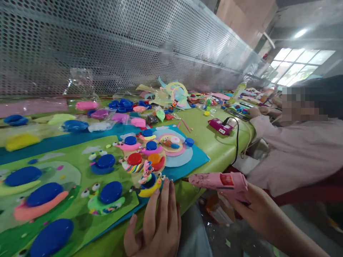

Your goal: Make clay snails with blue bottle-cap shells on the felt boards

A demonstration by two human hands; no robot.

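Observation:
My right hand (pixel 252 203) is wrapped round the handle of a pink hot glue gun (pixel 211 180), its nozzle pointing left over the table edge. My left hand (pixel 160 221) has its fingers stretched out, fingertips at a yellow clay snail (pixel 150 191) with googly eyes and a small figure on top; whether they press on it I cannot tell. Beside it, more clay snails with bottle-cap shells sit on coloured sheets, among them a green snail (pixel 107 208) with a blue cap (pixel 111 192), and ones with a red cap (pixel 134 159) and an orange cap (pixel 154 159).
Bags of coloured clay (pixel 102 114) lie along the perforated metal panel (pixel 107 46). A magenta power strip (pixel 220 126) with a black cable (pixel 237 142) stands on the green table (pixel 198 123). Paper cut-outs (pixel 177 92) are piled behind. A co-worker (pixel 300 150) sits at the right.

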